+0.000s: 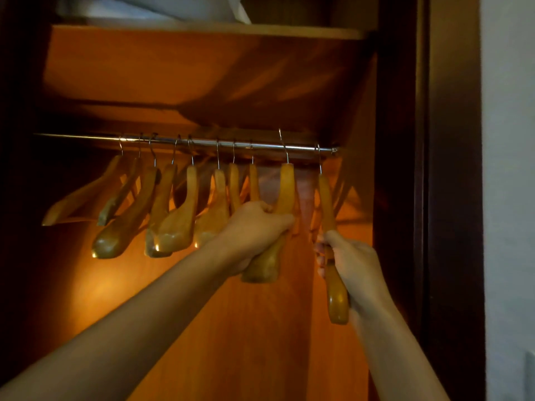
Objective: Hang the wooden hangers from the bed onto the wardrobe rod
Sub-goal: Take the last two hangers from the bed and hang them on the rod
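Note:
A chrome wardrobe rod (86, 137) runs across the wardrobe under a wooden shelf. Several wooden hangers (176, 215) hang from it by metal hooks, crowded from the left to the middle. My left hand (254, 230) is closed around one wooden hanger (285, 189) whose hook rises just above the rod. My right hand (351, 261) grips the rightmost hanger (335, 296), whose hook sits over the rod near its right end. Both arms reach up from the bottom of the view.
A wooden shelf (289, 30) lies above the rod with white bedding (144, 10) on it. The dark wardrobe frame (405, 169) stands right of the rod's end, with a pale wall (509, 169) beyond. The orange back panel (246, 328) glows below.

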